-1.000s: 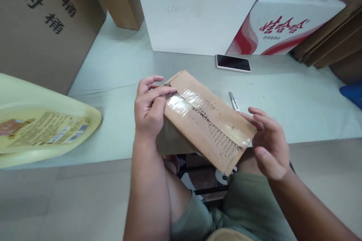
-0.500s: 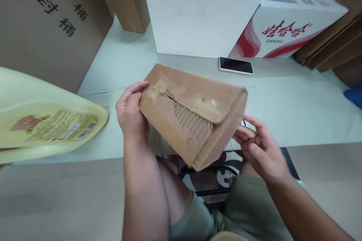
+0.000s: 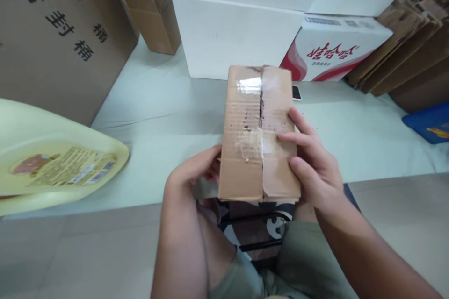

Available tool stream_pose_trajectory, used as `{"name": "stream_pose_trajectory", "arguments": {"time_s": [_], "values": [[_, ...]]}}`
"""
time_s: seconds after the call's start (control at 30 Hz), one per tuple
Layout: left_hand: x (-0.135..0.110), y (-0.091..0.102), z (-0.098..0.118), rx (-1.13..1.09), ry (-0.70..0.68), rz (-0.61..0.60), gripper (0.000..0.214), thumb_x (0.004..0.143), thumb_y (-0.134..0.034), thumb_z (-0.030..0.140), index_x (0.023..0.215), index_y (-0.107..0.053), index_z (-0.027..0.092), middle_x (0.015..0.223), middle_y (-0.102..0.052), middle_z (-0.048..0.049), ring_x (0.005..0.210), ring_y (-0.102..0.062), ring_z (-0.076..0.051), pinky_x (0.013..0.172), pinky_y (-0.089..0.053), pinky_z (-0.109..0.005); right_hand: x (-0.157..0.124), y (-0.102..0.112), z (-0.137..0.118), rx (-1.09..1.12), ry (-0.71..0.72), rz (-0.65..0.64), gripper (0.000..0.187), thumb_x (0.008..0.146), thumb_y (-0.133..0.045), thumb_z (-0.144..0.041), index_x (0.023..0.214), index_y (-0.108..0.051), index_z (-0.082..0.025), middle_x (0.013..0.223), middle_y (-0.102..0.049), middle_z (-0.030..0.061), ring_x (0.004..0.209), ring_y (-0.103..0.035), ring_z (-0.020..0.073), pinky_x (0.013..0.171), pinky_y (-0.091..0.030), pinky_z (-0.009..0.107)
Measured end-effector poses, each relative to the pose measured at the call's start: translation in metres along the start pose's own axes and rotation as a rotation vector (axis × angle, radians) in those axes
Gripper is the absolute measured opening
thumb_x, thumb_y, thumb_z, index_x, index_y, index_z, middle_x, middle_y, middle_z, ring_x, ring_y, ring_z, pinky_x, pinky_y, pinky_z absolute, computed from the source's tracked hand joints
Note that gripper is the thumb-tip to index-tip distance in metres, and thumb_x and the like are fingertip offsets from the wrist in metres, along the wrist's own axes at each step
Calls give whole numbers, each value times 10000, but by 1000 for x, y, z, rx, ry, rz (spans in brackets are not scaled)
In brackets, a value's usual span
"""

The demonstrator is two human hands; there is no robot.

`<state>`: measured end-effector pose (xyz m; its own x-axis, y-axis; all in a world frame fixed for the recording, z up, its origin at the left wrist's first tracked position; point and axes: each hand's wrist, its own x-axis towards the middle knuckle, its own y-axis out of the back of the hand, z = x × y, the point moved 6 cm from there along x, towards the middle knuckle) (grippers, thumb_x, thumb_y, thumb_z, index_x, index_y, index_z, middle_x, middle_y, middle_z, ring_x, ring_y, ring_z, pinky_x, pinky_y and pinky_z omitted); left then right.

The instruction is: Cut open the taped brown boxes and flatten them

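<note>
tape (image 3: 249,142) on the cardboard box (image 3: 242,177) is ripped, but the box is not open yet. left hand (image 3: 191,173) and right hand (image 3: 312,166) grip its sides.

The cardboard box (image 3: 258,168) has been turned. A second ago it lay slantwise between the hands, one end at each hand. Half a second ago it was tipped up with an end face showing. Now its long side points straight away from the person, with the taped seam (image 3: 261,103) on top. The left hand (image 3: 191,173) has moved from the far end to the near left corner, fingers tucked beneath. The right hand (image 3: 312,163) has shifted from the end onto the right side, fingers laid over the top. The phone (image 3: 296,92) beyond the right hand is now mostly hidden behind the box.
</note>
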<state>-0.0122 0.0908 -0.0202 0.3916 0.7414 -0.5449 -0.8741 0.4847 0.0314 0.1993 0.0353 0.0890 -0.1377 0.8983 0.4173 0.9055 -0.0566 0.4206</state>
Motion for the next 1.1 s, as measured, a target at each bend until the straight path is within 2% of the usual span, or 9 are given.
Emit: {"name": "stream_pose_trajectory", "arguments": {"time_s": [0.1, 0.17, 0.23, 0.3, 0.4, 0.6, 0.83, 1.0, 1.1], "values": [[1, 1, -4, 143, 65, -67, 383, 824, -675, 584, 793, -713, 205, 712, -733, -57, 577, -643, -221, 534, -443, -317, 3, -4, 18, 13, -134, -38, 301, 996, -609, -492, 1154, -719, -261, 1704, -363, 72, 1596, -321, 340, 1211, -447, 538], [5, 20, 4, 110, -58, 154, 427, 876, -600, 620, 897, -711, 208, 826, -746, -80, 643, -660, -221, 592, -482, -331, 2, -10, 28, 44, -212, -83, 341, 948, -664, -546, 1103, -711, -247, 1732, -299, 83, 1601, -302, 365, 1139, -509, 526], [4, 39, 14, -13, -268, 411, 538, 884, -557, 704, 1119, -684, 238, 1121, -746, -129, 869, -717, -263, 699, -541, -362, -1, -15, 36, 93, -270, -120, 349, 929, -683, -563, 1095, -690, -255, 1757, -228, 69, 1596, -313, 364, 1069, -556, 497], [2, 46, 24, -93, -527, 513, 682, 831, -616, 762, 1333, -586, 302, 1426, -629, -141, 1171, -676, -311, 829, -575, -394, -5, -20, 39, 147, -296, -171, 334, 929, -685, -558, 1096, -669, -269, 1767, -195, 49, 1580, -352, 349, 1030, -576, 473], [5, 31, 34, -83, -779, 355, 810, 793, -723, 724, 1470, -459, 368, 1562, -518, -117, 1341, -588, -316, 970, -577, -409, -10, -26, 42, 213, -325, -235, 327, 927, -685, -559, 1091, -644, -278, 1755, -234, 41, 1551, -404, 326, 1029, -578, 465], [10, 17, 33, -159, -800, 191, 727, 852, -724, 569, 1492, -412, 422, 1573, -493, -63, 1299, -606, -270, 968, -599, -366, -16, -30, 48, 312, -375, -267, 348, 950, -647, -564, 1175, -588, -305, 1726, -291, 48, 1454, -523, 282, 965, -609, 405], [9, 19, 35, -137, -837, 245, 636, 852, -672, 351, 1450, -467, 418, 1502, -551, -60, 1201, -641, -251, 896, -609, -359, -16, -30, 50, 313, -370, -261, 418, 943, -656, -549, 1281, -538, -333, 1702, -328, 66, 1511, -459, 281, 1054, -577, 429], [12, 17, 35, -127, -879, 284, 593, 836, -663, 388, 1402, -489, 380, 1580, -473, -56, 1263, -603, -275, 985, -582, -404, -17, -28, 50, 300, -373, -258, 418, 949, -641, -547, 1291, -543, -326, 1712, -317, 67, 1524, -440, 282, 1050, -573, 418], [13, 16, 35, -155, -878, 273, 585, 811, -667, 380, 1368, -486, 362, 1497, -524, -66, 1178, -616, -260, 967, -576, -400, -16, -27, 49, 267, -362, -256, 407, 954, -638, -527, 1296, -549, -324, 1717, -313, 69, 1502, -473, 286, 1046, -574, 419]]}}
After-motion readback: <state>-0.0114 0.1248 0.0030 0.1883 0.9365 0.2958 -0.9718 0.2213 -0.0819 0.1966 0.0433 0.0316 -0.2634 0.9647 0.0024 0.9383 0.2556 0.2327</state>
